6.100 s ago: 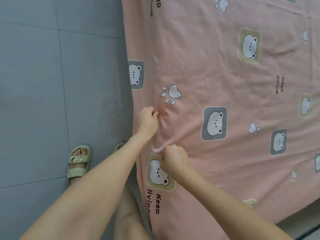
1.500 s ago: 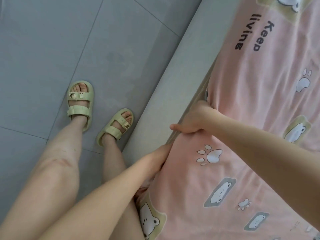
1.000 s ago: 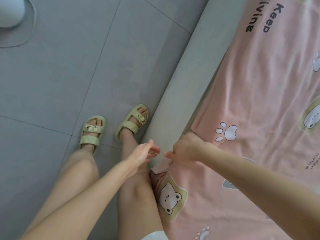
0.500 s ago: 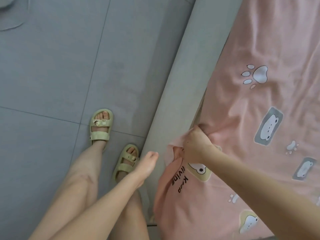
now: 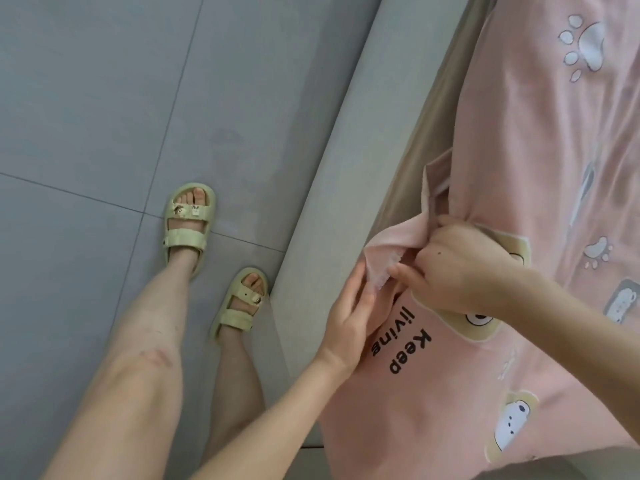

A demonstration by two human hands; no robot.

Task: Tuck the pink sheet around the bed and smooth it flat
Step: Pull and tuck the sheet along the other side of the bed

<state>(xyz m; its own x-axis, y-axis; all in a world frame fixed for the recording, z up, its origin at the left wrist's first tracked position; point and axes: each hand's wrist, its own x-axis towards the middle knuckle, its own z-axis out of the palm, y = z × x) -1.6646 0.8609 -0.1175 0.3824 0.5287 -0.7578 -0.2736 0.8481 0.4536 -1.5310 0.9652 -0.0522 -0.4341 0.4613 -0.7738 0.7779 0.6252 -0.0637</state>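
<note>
The right grip [image 5: 460, 268] was clenched on a bunched fold of the pink sheet [image 5: 519, 150] at its loose hem. The left grip [image 5: 346, 313], fingers nearly straight, touched that hem just beside it. The cloth looked soft, light and limp, best held at the hem. Beyond the grips, the sheet lay across the mattress [image 5: 436, 109], untucked along the grey bed frame [image 5: 329, 168].

1 head camera looks down (closely) at bed edge [image 5: 346, 161].

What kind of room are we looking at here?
Probably a bedroom in a home: a grey padded bed frame, a pink sheet with cartoon bears spread over it, and a tiled floor.
</note>
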